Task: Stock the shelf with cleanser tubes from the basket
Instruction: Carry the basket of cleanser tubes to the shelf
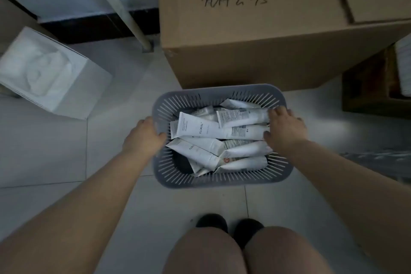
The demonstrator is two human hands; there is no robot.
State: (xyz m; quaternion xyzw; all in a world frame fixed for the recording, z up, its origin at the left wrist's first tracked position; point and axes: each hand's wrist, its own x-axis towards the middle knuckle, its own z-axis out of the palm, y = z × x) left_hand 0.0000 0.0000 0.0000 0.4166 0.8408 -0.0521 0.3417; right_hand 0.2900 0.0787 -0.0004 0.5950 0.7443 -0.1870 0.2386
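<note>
Sitting on the tiled floor just in front of a cardboard box, the grey slotted basket holds a loose heap of white tubes, one marked FLORAL. The left hand grips the basket's left rim, its fingers curled over the edge. The right hand reaches in at the right side, its fingers curled on the tube ends there. A white foam block lies well to the left.
</note>
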